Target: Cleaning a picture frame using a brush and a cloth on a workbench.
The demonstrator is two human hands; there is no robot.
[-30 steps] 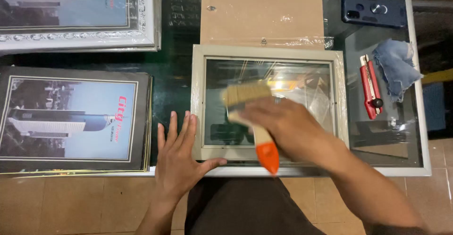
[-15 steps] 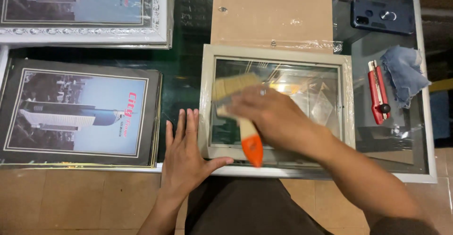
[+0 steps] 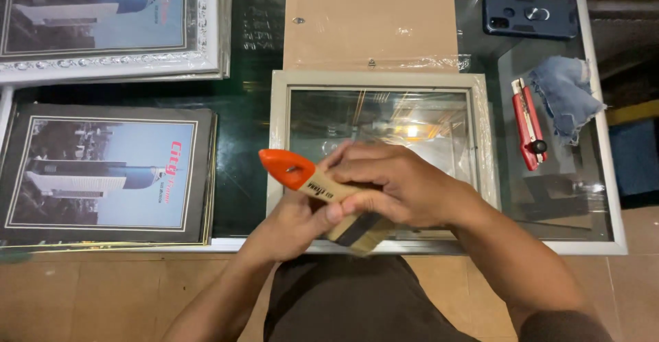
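A flat paintbrush with an orange handle end and pale wooden grip is held over the near edge of a pale picture frame with glass in it. The handle points up-left and the bristles point toward me. My right hand wraps the brush from above. Under the brush head, my left hand has its fingers closed around the ferrule and bristles. The frame lies flat on a glass-topped table.
A brown backing board in plastic wrap lies beyond the frame. A red utility knife, a blue cloth scrap and a dark phone are at the right. At the left lie a stack of building prints and a silver-framed picture.
The brush has left the glass and been turned round, its handle now up-left. My left hand has lifted off the table beside the frame and closed on the brush head.
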